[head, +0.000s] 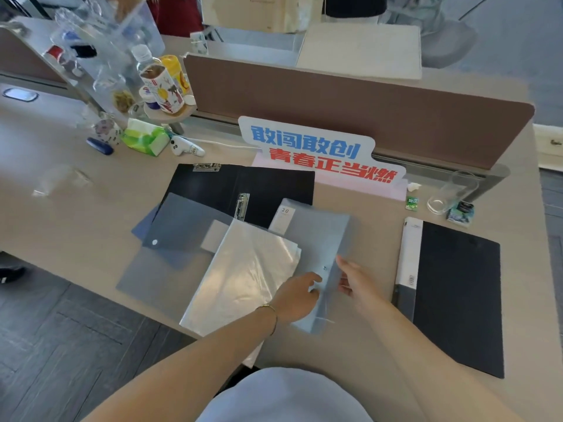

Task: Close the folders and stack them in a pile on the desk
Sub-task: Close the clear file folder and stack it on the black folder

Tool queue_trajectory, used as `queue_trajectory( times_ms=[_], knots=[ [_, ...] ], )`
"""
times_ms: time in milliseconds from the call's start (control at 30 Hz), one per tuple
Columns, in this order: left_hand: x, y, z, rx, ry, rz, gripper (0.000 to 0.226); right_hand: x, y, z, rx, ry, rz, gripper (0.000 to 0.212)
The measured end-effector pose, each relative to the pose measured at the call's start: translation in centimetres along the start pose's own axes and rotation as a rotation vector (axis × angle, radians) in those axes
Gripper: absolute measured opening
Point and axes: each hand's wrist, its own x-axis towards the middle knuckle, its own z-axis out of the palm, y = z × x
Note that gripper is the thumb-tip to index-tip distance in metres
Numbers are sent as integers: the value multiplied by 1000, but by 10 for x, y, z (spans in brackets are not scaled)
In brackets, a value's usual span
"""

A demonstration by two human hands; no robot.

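A grey translucent display folder [316, 239] lies open at the desk's middle, its clear sleeves [246, 275] fanned out to the left. My left hand [297, 296] grips the folder's right cover near its lower edge. My right hand [355, 280] touches the same cover from the right, fingers spread. Behind it lies an open black clip folder [274, 184]. A grey snap folder [179, 220] lies open to the left, over a blue sheet. A closed black folder [457, 293] with a white spine lies to the right.
A printed sign [320, 150] stands against the brown divider [350, 102]. A glass [454, 193] and small packets sit at the right. Bottles, a tissue pack [146, 138] and a clear organiser crowd the back left. The desk's front edge runs diagonally at the lower left.
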Motion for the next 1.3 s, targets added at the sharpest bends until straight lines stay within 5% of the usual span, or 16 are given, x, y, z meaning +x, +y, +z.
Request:
queue_trajectory(
  times_ms=[233,467,667,767,967,1300],
  knots=[
    [-15,-53,-25,260,66,51,39,4,-8,13,-51,134,-46,23],
    [-26,-63,-20,375,79,279,39,3,-27,30,60,153,-124,20],
    [-15,-60,-25,509,130,233,13,0,-46,39,101,175,-163,25],
    [-12,-64,-30,334,174,145,16,-3,-50,39,113,202,-173,26],
    [-11,-52,-70,-723,244,-158,6,-3,-50,35,101,247,-178,27],
    [12,-65,-99,-674,286,-267,27,-6,-63,35,21,312,-246,11]
  ],
)
